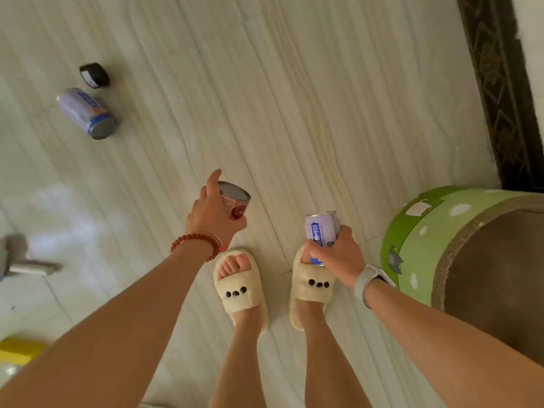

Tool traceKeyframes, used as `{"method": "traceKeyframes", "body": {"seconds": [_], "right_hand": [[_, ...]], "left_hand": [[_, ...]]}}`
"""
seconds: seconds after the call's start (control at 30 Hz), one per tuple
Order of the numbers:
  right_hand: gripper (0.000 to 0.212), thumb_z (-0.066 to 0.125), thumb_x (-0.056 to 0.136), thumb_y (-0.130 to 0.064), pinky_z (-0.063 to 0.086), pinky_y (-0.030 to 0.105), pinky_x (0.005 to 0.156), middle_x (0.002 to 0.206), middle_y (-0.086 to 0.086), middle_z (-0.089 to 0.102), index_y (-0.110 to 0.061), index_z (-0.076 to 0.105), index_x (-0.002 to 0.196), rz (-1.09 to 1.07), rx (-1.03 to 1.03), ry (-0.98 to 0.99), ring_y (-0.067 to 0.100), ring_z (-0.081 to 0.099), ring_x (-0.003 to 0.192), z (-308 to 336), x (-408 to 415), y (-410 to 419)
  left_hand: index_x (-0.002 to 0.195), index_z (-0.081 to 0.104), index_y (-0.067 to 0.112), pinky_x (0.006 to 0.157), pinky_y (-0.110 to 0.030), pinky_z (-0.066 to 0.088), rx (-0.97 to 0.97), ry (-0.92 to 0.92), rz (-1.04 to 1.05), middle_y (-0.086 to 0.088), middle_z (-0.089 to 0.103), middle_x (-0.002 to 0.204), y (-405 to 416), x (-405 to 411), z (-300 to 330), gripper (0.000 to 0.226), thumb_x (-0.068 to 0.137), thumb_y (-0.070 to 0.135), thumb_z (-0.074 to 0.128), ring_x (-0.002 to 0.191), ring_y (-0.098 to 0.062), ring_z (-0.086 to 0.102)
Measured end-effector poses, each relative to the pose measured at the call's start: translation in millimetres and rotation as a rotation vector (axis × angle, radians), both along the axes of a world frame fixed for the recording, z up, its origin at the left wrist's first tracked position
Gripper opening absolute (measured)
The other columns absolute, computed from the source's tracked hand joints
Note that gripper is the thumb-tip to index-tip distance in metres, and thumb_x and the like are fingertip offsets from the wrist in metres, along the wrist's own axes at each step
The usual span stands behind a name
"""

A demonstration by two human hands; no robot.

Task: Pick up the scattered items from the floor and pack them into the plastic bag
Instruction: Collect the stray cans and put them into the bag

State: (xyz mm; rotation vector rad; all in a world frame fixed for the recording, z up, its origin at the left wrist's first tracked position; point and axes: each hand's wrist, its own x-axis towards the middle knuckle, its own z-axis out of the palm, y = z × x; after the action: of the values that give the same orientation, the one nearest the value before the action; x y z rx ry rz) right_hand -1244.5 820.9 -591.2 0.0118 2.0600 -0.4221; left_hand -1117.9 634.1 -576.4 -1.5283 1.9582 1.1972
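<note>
Two cans are off the floor and in my grip. My left hand (pixel 213 214), at centre frame, wraps a red can (pixel 235 201), tilted with its silver end facing up and right. My right hand (pixel 335 254), just right of centre, clasps a lilac can (pixel 321 234) with blue lettering, near upright, its silver top toward the frame's upper edge. Two items lie on the pale floor (pixel 294 98) at upper left: a second lilac can (pixel 86 113) on its side, grey end pointing lower right, and just above it a small black jar (pixel 94 75), also tipped over, close by but apart.
</note>
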Motion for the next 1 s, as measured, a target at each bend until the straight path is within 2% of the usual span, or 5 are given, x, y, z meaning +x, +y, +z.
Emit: {"method": "traceKeyframes", "body": {"seconds": [0.2, 0.53, 0.73, 0.87, 1.0], "right_hand": [[0.041, 0.066, 0.079, -0.03, 0.045, 0.014, 0.051, 0.078, -0.008, 0.056, -0.012, 0.041, 0.106, 0.259, -0.174, -0.106, 0.002, 0.056, 0.062, 136.9, 21.6, -85.0], [0.045, 0.067, 0.075, -0.039, 0.049, 0.028, 0.069, 0.094, -0.005, 0.062, -0.017, 0.047, 0.11, 0.793, -0.19, -0.194, 0.013, 0.062, 0.084, 288.1, 133.8, -95.1], [0.046, 0.067, 0.077, -0.04, 0.053, 0.037, 0.084, 0.095, -0.004, 0.062, -0.017, 0.048, 0.112, 1.019, -0.099, -0.247, 0.018, 0.063, 0.088, 314.1, 249.4, -33.8], [0.048, 0.069, 0.074, -0.042, 0.054, 0.039, 0.079, 0.101, 0.004, 0.065, -0.017, 0.05, 0.11, 1.106, -0.038, -0.271, 0.023, 0.065, 0.091, 308.1, 339.4, 21.7], [0.044, 0.065, 0.08, -0.037, 0.053, 0.035, 0.072, 0.1, 0.008, 0.064, -0.011, 0.05, 0.112, 1.121, 0.067, -0.324, 0.02, 0.063, 0.083, 290.1, 432.3, 79.0]], "left_hand": [[0.139, 0.016, 0.024, 0.094, -0.033, 0.043, 0.054, 0.213, 0.674, -0.01, 0.047, 0.131, 25.0, 42.3, 129.4, 0.091, 0.07, 0.01, 0.072, 0.114, -0.026, 0.052], [0.123, 0.03, 0.014, 0.077, -0.031, 0.047, -0.068, 0.248, 1.229, -0.003, 0.055, 0.101, 97.4, 210.8, 293.1, 0.07, 0.069, 0.015, 0.075, 0.087, -0.019, 0.056], [0.104, 0.04, 0.011, 0.061, -0.025, 0.047, -0.065, 0.354, 1.816, -0.005, 0.058, 0.088, 210.8, 336.0, 316.5, 0.041, 0.076, 0.011, 0.07, 0.069, -0.01, 0.056], [0.116, 0.048, 0.005, 0.05, -0.025, 0.052, 0.046, 0.531, 2.287, -0.017, 0.062, 0.098, 312.6, 418.5, 299.8, 0.042, 0.079, 0.015, 0.066, 0.069, -0.019, 0.06], [0.126, 0.035, 0.011, 0.074, -0.042, 0.055, 0.221, 0.528, 2.57, -0.019, 0.056, 0.116, 407.3, 482.7, 282.0, 0.083, 0.059, 0.039, 0.075, 0.084, -0.031, 0.063]]}}
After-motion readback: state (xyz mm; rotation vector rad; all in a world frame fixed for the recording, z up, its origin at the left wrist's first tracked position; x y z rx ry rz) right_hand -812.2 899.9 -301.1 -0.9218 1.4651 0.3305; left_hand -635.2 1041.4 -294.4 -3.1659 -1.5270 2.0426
